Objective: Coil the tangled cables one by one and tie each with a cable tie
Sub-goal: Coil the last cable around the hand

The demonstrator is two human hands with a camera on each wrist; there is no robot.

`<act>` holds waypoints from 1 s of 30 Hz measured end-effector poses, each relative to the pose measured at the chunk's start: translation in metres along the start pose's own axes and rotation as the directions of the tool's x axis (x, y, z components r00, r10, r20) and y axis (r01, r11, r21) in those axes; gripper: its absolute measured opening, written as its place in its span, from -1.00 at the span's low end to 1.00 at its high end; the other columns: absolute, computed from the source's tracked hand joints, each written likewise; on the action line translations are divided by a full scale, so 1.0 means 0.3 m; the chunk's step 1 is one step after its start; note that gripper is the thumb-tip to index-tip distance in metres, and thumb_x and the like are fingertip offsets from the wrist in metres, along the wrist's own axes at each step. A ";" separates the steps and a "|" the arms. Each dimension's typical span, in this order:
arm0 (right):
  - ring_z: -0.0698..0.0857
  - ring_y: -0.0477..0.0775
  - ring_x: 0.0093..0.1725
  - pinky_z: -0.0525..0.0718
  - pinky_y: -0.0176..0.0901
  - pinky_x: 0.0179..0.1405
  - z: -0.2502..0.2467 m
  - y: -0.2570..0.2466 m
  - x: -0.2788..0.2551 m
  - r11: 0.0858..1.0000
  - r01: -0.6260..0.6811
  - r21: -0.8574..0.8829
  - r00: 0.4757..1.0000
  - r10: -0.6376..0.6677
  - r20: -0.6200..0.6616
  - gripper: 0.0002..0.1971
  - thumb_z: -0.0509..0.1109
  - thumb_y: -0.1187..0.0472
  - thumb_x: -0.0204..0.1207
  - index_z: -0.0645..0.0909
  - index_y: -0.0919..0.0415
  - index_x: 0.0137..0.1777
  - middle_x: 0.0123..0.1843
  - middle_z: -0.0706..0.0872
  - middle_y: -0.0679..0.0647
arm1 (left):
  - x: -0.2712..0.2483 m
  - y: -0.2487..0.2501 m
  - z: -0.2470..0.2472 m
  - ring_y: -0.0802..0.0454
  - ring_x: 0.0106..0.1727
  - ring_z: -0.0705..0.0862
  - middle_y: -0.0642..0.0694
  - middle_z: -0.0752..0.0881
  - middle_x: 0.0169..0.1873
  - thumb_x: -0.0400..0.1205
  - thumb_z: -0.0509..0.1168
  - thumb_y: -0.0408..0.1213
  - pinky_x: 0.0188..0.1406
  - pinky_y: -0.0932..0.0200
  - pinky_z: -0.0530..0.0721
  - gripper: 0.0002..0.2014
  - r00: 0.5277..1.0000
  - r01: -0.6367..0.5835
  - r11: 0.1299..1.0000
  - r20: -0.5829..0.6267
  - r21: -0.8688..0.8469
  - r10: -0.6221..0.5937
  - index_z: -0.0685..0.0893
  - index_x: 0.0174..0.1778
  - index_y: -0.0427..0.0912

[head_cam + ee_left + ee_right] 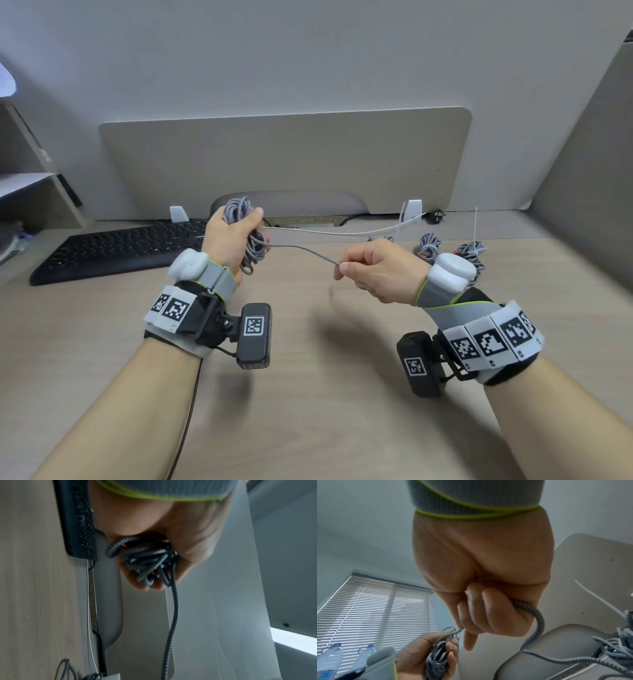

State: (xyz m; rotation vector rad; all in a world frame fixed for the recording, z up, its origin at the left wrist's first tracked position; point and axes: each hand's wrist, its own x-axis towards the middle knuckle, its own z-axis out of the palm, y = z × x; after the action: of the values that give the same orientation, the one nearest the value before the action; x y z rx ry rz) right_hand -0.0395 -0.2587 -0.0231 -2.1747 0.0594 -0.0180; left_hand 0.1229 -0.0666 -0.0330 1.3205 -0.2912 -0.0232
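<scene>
Both hands raised apart, left hand (228,240) and right hand (380,270) fisted.

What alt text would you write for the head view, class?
The left hand grips a coiled grey cable above a desk, while the right hand pinches its free end, pulled out sideways. A black keyboard lies behind.

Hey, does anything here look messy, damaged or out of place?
Nothing looks damaged or spilled. The left hand grips a loose, uneven bundle of grey braided cable, not yet tied, while the right hand pinches its free strand. Two tied coils lie at the desk's far right.
</scene>
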 end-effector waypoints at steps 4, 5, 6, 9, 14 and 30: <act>0.39 -0.11 -0.60 0.36 -0.41 -0.65 -0.003 0.006 -0.006 0.981 0.000 -0.195 1.000 -0.004 -0.018 -0.78 0.31 0.17 0.65 0.76 0.15 -0.13 -0.53 0.48 -0.15 | -0.075 0.039 0.062 -0.04 -0.60 0.61 -0.13 0.55 -0.42 0.61 0.38 -0.47 -0.51 0.13 0.65 -0.83 0.965 0.042 0.997 0.255 0.068 -0.058 0.51 -0.12 -0.20; 0.43 -0.16 -0.57 0.37 -0.47 -0.61 -0.002 0.008 -0.004 0.967 0.003 -0.253 1.000 -0.010 -0.026 -0.79 0.32 0.17 0.63 0.77 0.12 -0.13 -0.49 0.51 -0.15 | -0.093 0.045 0.076 -0.05 -0.60 0.61 -0.12 0.57 -0.43 0.58 0.42 -0.47 -0.51 0.11 0.65 -0.81 0.951 0.026 0.994 0.303 0.106 -0.057 0.51 -0.11 -0.21; 0.47 -0.20 -0.55 0.37 -0.50 -0.58 -0.004 0.010 -0.003 0.955 0.003 -0.296 0.999 -0.015 -0.035 -0.80 0.33 0.17 0.63 0.78 0.10 -0.14 -0.45 0.53 -0.16 | -0.108 0.045 0.089 -0.07 -0.60 0.62 -0.10 0.59 -0.45 0.54 0.47 -0.45 -0.50 0.08 0.63 -0.78 0.937 0.005 0.988 0.345 0.151 -0.058 0.53 -0.11 -0.21; 0.50 -0.29 -0.57 0.37 -0.49 -0.55 -0.013 0.018 0.004 0.951 -0.013 -0.309 0.997 -0.010 -0.072 -0.80 0.34 0.17 0.61 0.74 0.01 -0.20 -0.46 0.55 -0.17 | -0.153 0.037 0.124 -0.07 -0.53 0.65 -0.09 0.63 -0.44 0.45 0.57 -0.43 -0.42 0.08 0.64 -0.70 0.899 -0.010 0.958 0.423 0.285 -0.116 0.54 -0.09 -0.20; 0.37 -0.17 -0.65 0.31 -0.40 -0.65 -0.018 0.020 0.010 0.963 0.002 -0.268 0.994 -0.032 -0.107 -0.78 0.34 0.17 0.61 0.72 0.02 -0.26 -0.53 0.47 -0.09 | -0.217 -0.010 0.181 0.01 -0.40 0.61 -0.07 0.65 -0.37 0.46 0.54 -0.53 -0.49 0.28 0.60 -0.70 0.854 -0.028 0.911 0.484 0.411 -0.192 0.56 -0.17 -0.13; 0.46 0.02 -0.59 0.54 -0.17 -0.47 -0.002 -0.027 -0.017 0.991 0.054 -0.124 0.996 -0.061 -0.059 -0.82 0.25 0.22 0.67 0.70 0.21 -0.01 -0.47 0.52 0.02 | -0.190 -0.064 0.156 -0.05 -0.63 0.56 -0.11 0.62 -0.59 0.60 0.38 -0.49 -0.50 0.11 0.53 -0.82 0.904 0.045 0.887 0.359 0.460 -0.232 0.50 -0.08 -0.20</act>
State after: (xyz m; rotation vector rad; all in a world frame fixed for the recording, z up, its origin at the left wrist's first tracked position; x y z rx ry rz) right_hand -0.0444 -0.2543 -0.0159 -2.2975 0.0342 -0.1185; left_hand 0.0603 -0.1054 -0.0524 1.7914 -0.5790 -0.3818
